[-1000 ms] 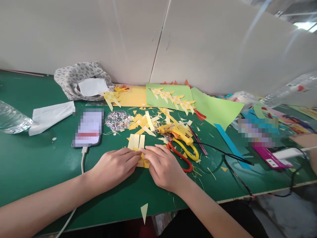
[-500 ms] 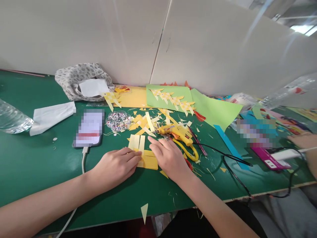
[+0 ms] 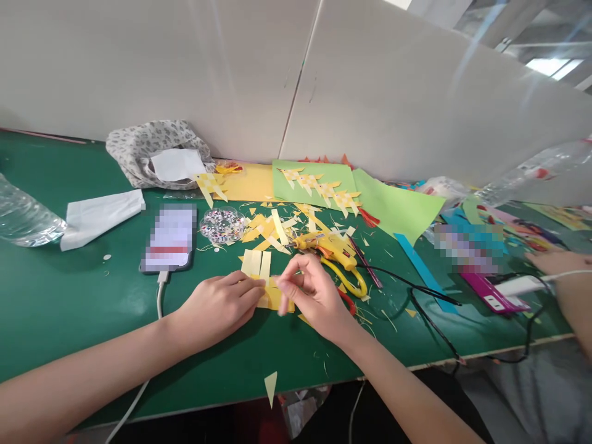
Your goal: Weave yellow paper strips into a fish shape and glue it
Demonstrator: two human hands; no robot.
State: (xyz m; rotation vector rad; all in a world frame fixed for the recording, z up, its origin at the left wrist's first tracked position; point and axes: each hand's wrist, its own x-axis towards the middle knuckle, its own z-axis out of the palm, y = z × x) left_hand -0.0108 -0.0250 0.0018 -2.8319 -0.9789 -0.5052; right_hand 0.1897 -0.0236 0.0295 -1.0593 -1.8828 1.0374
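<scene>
My left hand lies over a small mat of crossed paper strips, pale yellow ones upright and deeper yellow ones across. Its fingers are together and pin the strips to the table. Over the mat's right side is my right hand, fingers curled and thumb and index tips close together; what is between them, if anything, I cannot make out. Its lower fingertips are slightly blurred. Beyond the mat lies a heap of yellow paper scraps. A yellow glue gun rests just past my right hand, with yellow-handled scissors beside it.
A phone on a cable and a round case of small beads lie left. Woven paper fish rest on green sheets at the back. A blue strip, a pink power strip and another person's hand are right.
My right hand has gone from fingers stretched over the mat to curled, thumb and index brought together. My left hand stays on the strips. The view has shifted slightly.
</scene>
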